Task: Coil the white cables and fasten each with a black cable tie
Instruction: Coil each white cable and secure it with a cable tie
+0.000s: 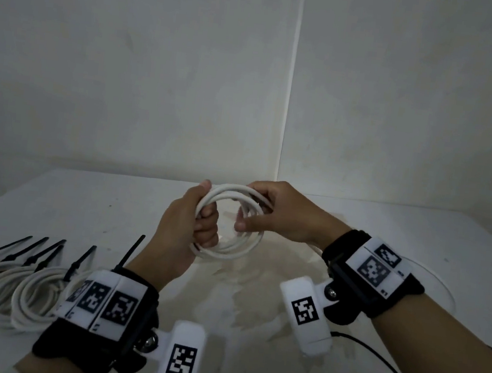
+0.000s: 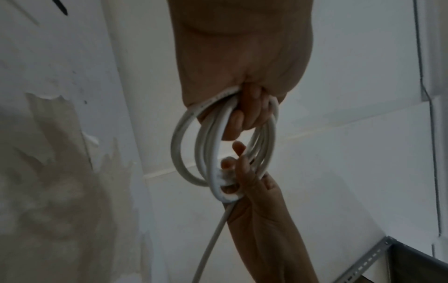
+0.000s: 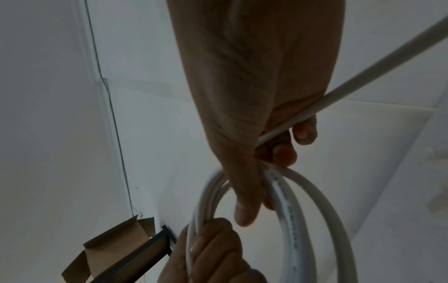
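A white cable (image 1: pixel 228 221) is wound into a round coil held above the table (image 1: pixel 256 296) between both hands. My left hand (image 1: pixel 200 218) grips the coil's left side, fingers curled through the loops (image 2: pixel 218 134). My right hand (image 1: pixel 263 210) holds the right side, fingers wrapped round the strands (image 3: pixel 278 181). The loose tail (image 3: pixel 363 76) runs out from the right palm and trails over the table (image 1: pixel 432 271). Several finished coils (image 1: pixel 2 289) with black cable ties (image 1: pixel 44 254) lie at the left.
White walls meet in a corner behind the table. A thin black wire (image 1: pixel 386 368) runs from the right wrist mount. A cardboard box (image 3: pixel 114 249) shows in the right wrist view and a metal shelf bracket (image 2: pixel 368 260) in the left wrist view.
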